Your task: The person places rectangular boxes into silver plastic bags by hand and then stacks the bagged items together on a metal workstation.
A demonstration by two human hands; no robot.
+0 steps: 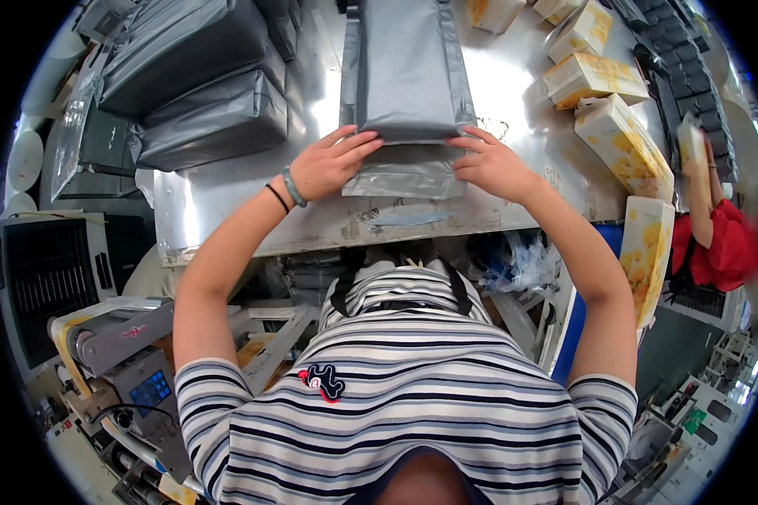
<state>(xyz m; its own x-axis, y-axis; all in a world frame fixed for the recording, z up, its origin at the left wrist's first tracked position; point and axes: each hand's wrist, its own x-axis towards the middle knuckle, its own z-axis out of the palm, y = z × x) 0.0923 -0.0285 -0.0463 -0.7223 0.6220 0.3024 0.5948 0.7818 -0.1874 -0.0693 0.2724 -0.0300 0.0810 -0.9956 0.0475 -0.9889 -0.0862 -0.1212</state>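
Observation:
A filled grey plastic mailing bag (408, 71) lies flat on the metal table in front of me, its content making a long block shape. Its near end has a loose flat flap (404, 181) pointing toward me. My left hand (330, 164) rests on the near left corner of the block, fingers stretched out. At the near right corner, my right hand (493, 164) touches the bag with its fingers apart. Both thumbs are hard to make out.
Several filled grey bags (215, 126) are stacked on the table's left. White and yellow flower-patterned boxes (623, 143) stand along the right, with a row of dark grey packages (691, 76) beyond. A taping machine (114, 337) stands at lower left. A person in red (716, 244) holds a box.

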